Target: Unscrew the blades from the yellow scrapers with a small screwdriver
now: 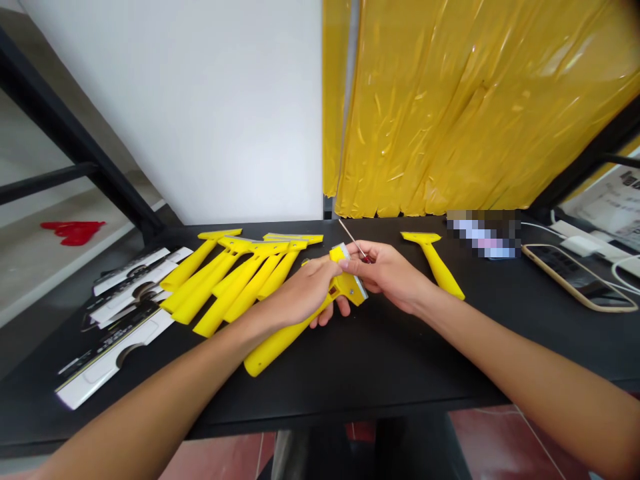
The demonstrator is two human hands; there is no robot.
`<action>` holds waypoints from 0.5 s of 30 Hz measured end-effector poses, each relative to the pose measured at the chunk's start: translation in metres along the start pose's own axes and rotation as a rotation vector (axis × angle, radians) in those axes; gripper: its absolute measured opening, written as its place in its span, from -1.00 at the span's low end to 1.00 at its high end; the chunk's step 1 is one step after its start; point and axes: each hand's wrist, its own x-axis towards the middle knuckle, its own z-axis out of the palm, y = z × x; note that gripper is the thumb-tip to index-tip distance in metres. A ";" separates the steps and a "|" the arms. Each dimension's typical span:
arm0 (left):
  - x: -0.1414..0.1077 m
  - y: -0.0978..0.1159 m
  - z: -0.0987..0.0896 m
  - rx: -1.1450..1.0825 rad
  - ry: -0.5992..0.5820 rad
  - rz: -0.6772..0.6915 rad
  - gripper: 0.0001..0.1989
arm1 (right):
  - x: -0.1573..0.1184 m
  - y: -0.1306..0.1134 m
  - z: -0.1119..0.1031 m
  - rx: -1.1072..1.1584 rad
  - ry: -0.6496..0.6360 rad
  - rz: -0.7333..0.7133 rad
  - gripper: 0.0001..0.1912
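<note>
Head view: I have the left hand (311, 288) gripping a yellow scraper (280, 343) over the worktop (400, 373), the right hand (390, 268) pinching its head (354, 287) and a screwdriver (354, 239); a slip could let the metal edge (363, 289) cut.

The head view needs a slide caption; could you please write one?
Left hand grips a yellow scraper, right hand holds a slim metal-shafted tool; more scrapers lie on the black table.

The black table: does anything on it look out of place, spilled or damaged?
Nothing looks clearly spilled or damaged. Mildly odd: one lone yellow scraper lies by itself to the right of the right hand, apart from the bunched scrapers on the left.
</note>
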 end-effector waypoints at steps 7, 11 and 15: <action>0.001 0.013 -0.009 -0.005 0.051 -0.040 -0.64 | 0.000 -0.003 -0.002 0.005 0.054 -0.017 -0.61; 0.007 0.013 -0.025 -0.088 0.288 -0.079 -0.72 | -0.009 -0.013 -0.016 -0.502 0.144 -0.344 -0.61; 0.012 0.007 -0.035 -0.187 0.436 -0.093 -0.73 | -0.016 -0.017 -0.031 -0.771 -0.050 -0.401 -0.80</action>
